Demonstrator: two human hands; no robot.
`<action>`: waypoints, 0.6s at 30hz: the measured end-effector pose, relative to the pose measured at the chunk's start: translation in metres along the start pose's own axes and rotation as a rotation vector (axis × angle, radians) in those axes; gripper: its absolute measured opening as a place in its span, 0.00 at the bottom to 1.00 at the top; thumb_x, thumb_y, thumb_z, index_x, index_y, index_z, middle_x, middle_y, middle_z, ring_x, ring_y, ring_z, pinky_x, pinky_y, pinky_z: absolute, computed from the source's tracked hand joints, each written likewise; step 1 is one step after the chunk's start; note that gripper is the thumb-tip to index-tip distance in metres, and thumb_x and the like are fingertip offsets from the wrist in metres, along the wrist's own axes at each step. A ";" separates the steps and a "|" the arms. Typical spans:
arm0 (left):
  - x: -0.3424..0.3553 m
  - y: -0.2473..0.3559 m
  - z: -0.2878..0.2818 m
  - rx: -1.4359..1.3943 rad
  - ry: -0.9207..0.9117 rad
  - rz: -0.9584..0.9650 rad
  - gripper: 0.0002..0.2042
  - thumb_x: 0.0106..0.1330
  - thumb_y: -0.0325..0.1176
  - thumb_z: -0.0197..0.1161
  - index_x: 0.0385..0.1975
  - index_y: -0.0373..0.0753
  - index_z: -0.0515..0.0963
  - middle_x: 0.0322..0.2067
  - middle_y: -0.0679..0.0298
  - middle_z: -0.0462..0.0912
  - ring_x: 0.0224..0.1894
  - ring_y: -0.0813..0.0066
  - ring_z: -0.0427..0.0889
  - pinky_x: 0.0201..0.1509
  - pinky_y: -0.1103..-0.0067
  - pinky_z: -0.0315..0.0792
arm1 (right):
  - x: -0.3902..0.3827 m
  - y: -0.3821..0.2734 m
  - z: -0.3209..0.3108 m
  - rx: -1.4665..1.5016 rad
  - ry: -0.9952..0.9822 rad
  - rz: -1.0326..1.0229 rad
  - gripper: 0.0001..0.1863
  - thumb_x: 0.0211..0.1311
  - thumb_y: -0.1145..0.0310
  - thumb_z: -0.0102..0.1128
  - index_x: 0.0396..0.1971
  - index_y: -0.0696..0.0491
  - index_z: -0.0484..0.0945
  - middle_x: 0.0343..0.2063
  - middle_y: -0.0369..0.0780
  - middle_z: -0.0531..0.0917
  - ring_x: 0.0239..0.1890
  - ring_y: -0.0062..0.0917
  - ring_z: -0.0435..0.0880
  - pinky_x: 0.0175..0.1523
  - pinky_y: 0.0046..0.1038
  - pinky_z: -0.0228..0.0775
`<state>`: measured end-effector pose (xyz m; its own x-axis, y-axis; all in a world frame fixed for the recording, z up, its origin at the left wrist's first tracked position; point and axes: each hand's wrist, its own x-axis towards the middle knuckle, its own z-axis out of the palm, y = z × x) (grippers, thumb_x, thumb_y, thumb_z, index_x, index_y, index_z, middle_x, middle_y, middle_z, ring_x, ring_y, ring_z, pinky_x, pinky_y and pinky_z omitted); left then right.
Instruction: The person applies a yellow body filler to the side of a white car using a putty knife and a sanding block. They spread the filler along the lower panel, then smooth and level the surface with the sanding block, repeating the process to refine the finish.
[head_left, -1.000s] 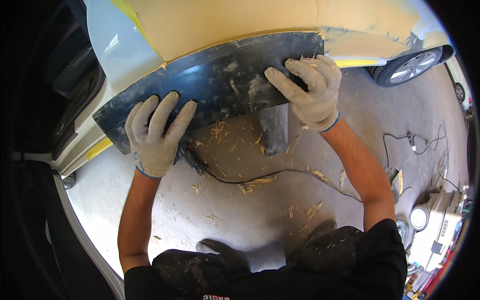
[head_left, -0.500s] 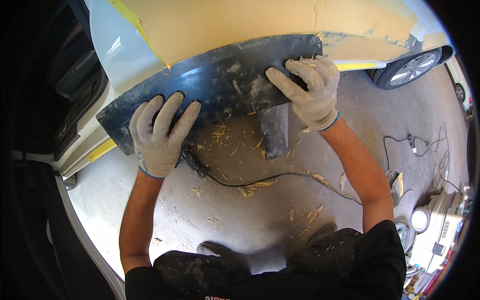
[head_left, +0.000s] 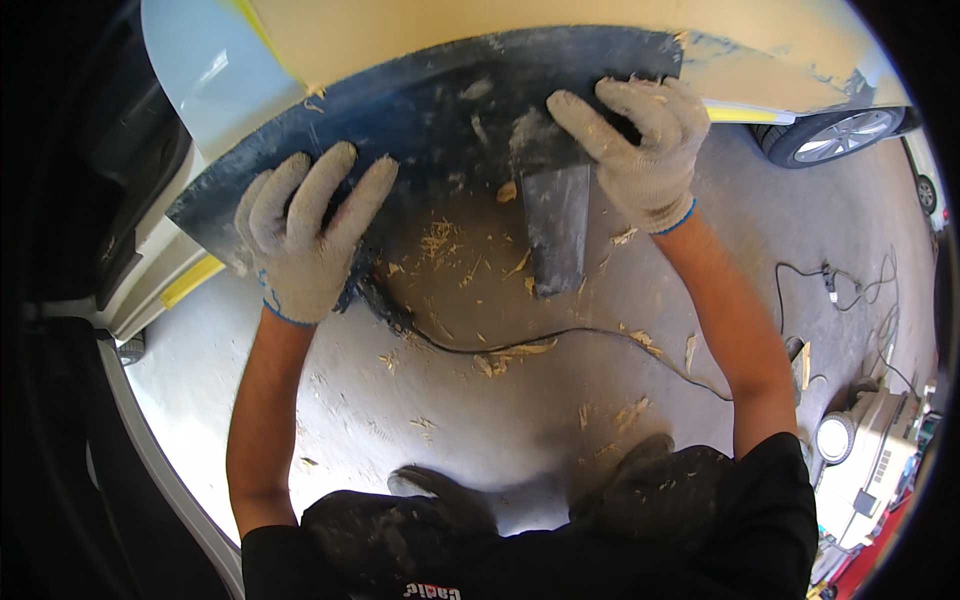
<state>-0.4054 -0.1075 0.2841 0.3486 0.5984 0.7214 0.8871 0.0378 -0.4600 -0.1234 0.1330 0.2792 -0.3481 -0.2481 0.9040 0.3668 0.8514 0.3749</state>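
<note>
A long, flexible black spreader sheet [head_left: 430,100], dusty and pale-smudged, is bowed against the car's side panel [head_left: 400,30], which is coated in yellowish body filler. My left hand [head_left: 305,230], in a white knit glove with a blue cuff, grips the sheet's left part with fingers spread across its face. Near the other end, my gloved right hand [head_left: 650,150] holds it too, its thumb side toward the middle. Small lumps of filler cling to the sheet's upper edge at both ends. The edge pressed along the panel hides part of the coating.
Yellow masking tape [head_left: 190,280] lines the sill. A wheel [head_left: 840,135] stands at right. On the concrete floor lie filler scraps [head_left: 520,350], a dark flat plate [head_left: 556,230] and a black cable [head_left: 560,332]. The open car door [head_left: 130,450] is at left, a white wheeled machine [head_left: 870,460] lower right.
Both hands and the black sheet have moved up along the panel in the view. The sheet now covers more of the lower filler, and its right end sits farther right.
</note>
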 end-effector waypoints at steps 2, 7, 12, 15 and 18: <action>-0.006 0.003 0.012 -0.019 0.009 -0.015 0.23 0.66 0.37 0.77 0.59 0.73 0.89 0.63 0.81 0.77 0.65 0.67 0.70 0.63 0.70 0.72 | -0.006 0.000 0.006 0.006 0.016 -0.012 0.18 0.47 0.62 0.88 0.40 0.28 0.96 0.41 0.26 0.83 0.35 0.24 0.80 0.35 0.31 0.67; -0.040 0.023 0.047 -0.055 0.008 -0.034 0.24 0.63 0.37 0.80 0.58 0.74 0.89 0.61 0.82 0.77 0.64 0.70 0.69 0.62 0.71 0.71 | -0.055 -0.008 0.033 0.088 0.068 -0.005 0.20 0.46 0.62 0.89 0.42 0.28 0.95 0.39 0.25 0.81 0.29 0.22 0.77 0.31 0.29 0.63; -0.063 0.049 0.074 -0.044 -0.037 -0.029 0.23 0.66 0.37 0.77 0.59 0.73 0.88 0.61 0.81 0.77 0.65 0.69 0.69 0.68 0.69 0.68 | -0.100 -0.023 0.031 0.099 -0.151 0.068 0.20 0.50 0.68 0.86 0.43 0.29 0.95 0.41 0.29 0.83 0.40 0.30 0.81 0.44 0.34 0.75; -0.073 0.060 0.066 -0.119 -0.131 -0.053 0.24 0.68 0.34 0.70 0.62 0.69 0.86 0.63 0.77 0.79 0.65 0.66 0.73 0.70 0.66 0.70 | -0.098 -0.033 0.012 0.170 -0.335 0.110 0.22 0.52 0.71 0.82 0.47 0.32 0.94 0.42 0.31 0.83 0.41 0.30 0.83 0.45 0.36 0.76; -0.064 0.068 0.023 -0.241 -0.311 -0.079 0.26 0.63 0.31 0.67 0.63 0.61 0.87 0.63 0.71 0.83 0.63 0.63 0.78 0.71 0.61 0.73 | -0.087 -0.048 -0.023 0.148 -0.491 0.141 0.26 0.53 0.73 0.74 0.53 0.35 0.94 0.47 0.34 0.85 0.53 0.33 0.80 0.58 0.39 0.75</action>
<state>-0.3741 -0.1246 0.1947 0.2011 0.8165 0.5411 0.9660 -0.0735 -0.2480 -0.0912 0.1026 0.1874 -0.6803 0.0894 0.7275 0.3261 0.9258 0.1912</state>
